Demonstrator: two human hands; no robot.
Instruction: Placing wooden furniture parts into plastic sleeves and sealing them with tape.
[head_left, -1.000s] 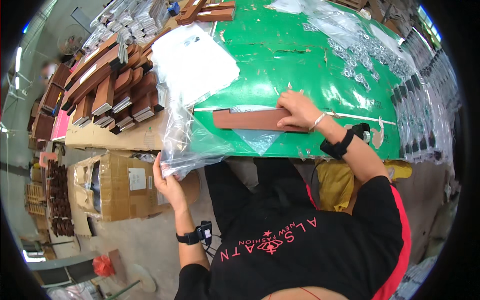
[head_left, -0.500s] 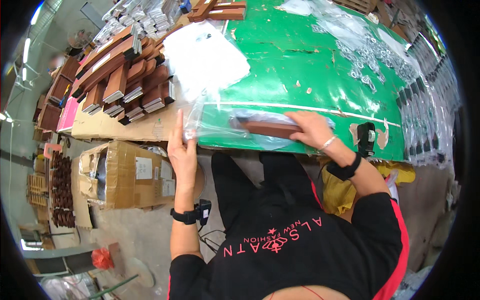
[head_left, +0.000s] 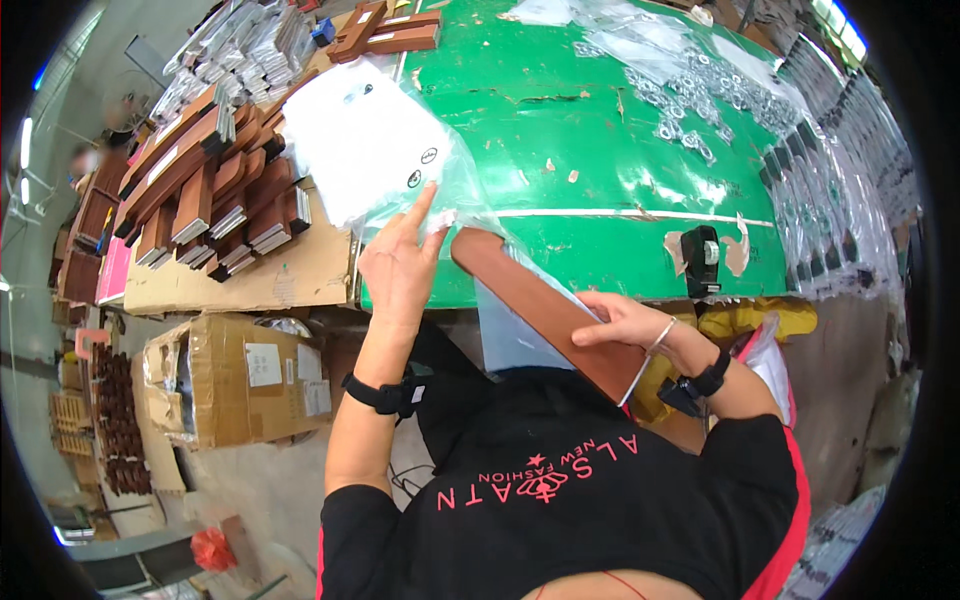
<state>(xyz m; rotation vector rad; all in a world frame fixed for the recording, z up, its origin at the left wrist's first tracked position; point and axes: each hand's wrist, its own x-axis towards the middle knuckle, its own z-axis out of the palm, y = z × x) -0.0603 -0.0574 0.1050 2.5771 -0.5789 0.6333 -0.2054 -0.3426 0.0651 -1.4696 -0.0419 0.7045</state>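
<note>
Most of the brown wooden strip [head_left: 545, 310] is judged already sheathed in the clear plastic bag [head_left: 510, 320], its upper end at the near edge of the green table [head_left: 600, 150]; bag closing seems left (piles of strips remain at far left). The bag's top corner is pinched by the left hand [head_left: 400, 265], index finger extended. The strip's lower part is gripped by the right hand [head_left: 625, 322], fingers curled.

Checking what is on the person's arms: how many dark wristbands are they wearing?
2: one dark wristband on the left wrist, one dark wristband on the right wrist beside a thin bangle. Sleeves could hide more.
</note>
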